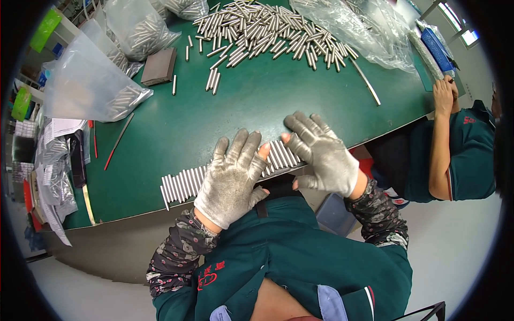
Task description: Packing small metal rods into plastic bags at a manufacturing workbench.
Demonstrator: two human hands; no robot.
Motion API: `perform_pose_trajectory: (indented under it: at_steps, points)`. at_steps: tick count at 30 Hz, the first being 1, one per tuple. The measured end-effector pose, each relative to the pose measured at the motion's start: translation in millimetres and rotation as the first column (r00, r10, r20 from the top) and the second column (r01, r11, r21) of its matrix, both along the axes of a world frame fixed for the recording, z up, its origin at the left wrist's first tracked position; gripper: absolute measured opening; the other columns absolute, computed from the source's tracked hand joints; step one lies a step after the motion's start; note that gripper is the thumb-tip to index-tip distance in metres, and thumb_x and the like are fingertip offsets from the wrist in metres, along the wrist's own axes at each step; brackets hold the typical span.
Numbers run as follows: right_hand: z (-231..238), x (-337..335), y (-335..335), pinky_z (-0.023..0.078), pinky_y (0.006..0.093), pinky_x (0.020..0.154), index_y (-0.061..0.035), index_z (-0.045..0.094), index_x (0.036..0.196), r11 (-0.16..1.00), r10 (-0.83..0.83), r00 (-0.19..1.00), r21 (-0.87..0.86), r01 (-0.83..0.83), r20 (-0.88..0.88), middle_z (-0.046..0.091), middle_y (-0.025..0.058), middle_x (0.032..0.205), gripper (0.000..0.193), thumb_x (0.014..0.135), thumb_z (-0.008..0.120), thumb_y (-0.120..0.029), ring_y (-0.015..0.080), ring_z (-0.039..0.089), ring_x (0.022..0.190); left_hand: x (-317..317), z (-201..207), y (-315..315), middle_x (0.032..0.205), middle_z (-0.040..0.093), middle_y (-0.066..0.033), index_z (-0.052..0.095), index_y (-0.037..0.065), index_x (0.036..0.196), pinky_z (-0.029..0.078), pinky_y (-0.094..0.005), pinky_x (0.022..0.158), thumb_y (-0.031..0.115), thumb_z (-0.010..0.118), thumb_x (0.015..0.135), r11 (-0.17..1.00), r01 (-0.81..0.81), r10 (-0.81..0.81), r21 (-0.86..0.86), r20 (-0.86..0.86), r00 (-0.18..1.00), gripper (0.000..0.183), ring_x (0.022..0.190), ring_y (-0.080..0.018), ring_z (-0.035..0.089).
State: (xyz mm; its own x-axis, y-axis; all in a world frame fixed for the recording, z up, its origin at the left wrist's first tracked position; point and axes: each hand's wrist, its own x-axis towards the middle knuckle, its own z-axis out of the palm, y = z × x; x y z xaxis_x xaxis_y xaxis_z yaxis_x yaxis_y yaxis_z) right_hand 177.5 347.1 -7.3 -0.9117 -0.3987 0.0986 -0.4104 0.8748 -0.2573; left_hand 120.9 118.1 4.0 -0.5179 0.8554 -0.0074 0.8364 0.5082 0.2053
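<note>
Fingers (233, 152) of the gloved left hand (226, 184) are outstretched and slightly parted over the middle of a row of metal pins (181, 185) along the near edge of the green tabletop (257, 104); pressure cannot be judged. Those of the gloved right hand (329, 163) are likewise extended and parted, at the row's right end. Loose similar pins form a heap (267, 31) on the far side.
</note>
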Motion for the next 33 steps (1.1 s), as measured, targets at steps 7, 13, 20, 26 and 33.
perform_pose_trajectory:
  at_steps: [7, 13, 20, 26, 33]
  points:
    - [0.8, 0.2, -23.0, 0.026, 0.0521, 0.109, -0.0005, 0.047, 0.13, 0.999, -0.047, 0.999, -0.003, 0.047, -0.021, 0.04, 0.0211, 0.139, 0.077, 0.074, 0.061, -0.051, 0.038, 0.035, 0.132, 1.9, -0.4, 0.2, 0.137, 0.042, -0.0155, 0.038, 0.004, 0.137, 0.023, -0.0481, 0.11, 0.043, 0.07, 0.071, 0.998, -0.05, 0.051, 0.029, -0.017, 0.999, 0.083, 0.131, -0.0311, 0.036]
    - [-8.1, 2.4, -26.7, 0.029, 0.0525, 0.106, -0.0029, 0.052, 0.125, 0.995, -0.1, 0.991, -0.035, 0.098, -0.084, 0.048, 0.0188, 0.133, 0.059, 0.08, 0.058, -0.042, 0.0384, 0.041, 0.127, 4.1, -10.7, 5.6, 0.132, 0.048, -0.0156, 0.047, 0.002, 0.13, 0.032, -0.0469, 0.106, 0.032, 0.067, 0.075, 0.983, -0.09, 0.098, 0.162, -0.045, 0.994, 0.066, 0.127, -0.033, 0.042]
    - [33.1, -23.0, -9.3, 0.034, 0.0521, 0.101, -0.0002, 0.052, 0.124, 0.989, 0.022, 0.99, -0.139, -0.042, -0.14, 0.049, 0.0233, 0.129, 0.065, 0.086, 0.046, -0.052, 0.043, 0.045, 0.121, -13.0, 22.1, -11.9, 0.133, 0.048, -0.0178, 0.048, 0.001, 0.128, 0.034, -0.0472, 0.105, 0.028, 0.069, 0.074, 0.962, -0.097, 0.108, 0.255, -0.028, 0.994, 0.065, 0.126, -0.0341, 0.044]
    - [46.1, -107.6, -31.6, 0.047, 0.0407, 0.078, -0.0059, 0.06, 0.113, 0.982, 0.097, 0.994, -0.167, -0.089, 0.043, 0.063, 0.0128, 0.094, 0.037, 0.078, 0.064, -0.016, 0.0326, 0.059, 0.09, -109.0, 39.4, -52.6, 0.111, 0.061, -0.0149, 0.057, 0.004, 0.117, 0.048, -0.0389, 0.088, 0.015, 0.062, 0.083, 0.914, -0.367, 0.381, 0.17, -0.057, 0.923, 0.036, 0.102, -0.0327, 0.059]
    - [14.5, -174.6, -55.9, 0.051, 0.0396, 0.077, -0.0136, 0.068, 0.104, 0.994, 0.071, 0.996, -0.085, -0.067, 0.047, 0.067, 0.0124, 0.093, 0.03, 0.078, 0.056, -0.007, 0.0303, 0.064, 0.088, -155.3, 16.5, -50.3, 0.115, 0.057, -0.0103, 0.059, 0.014, 0.12, 0.049, -0.0396, 0.087, 0.016, 0.059, 0.085, 0.862, -0.505, 0.501, -0.043, -0.076, 0.862, 0.035, 0.102, -0.0312, 0.059]
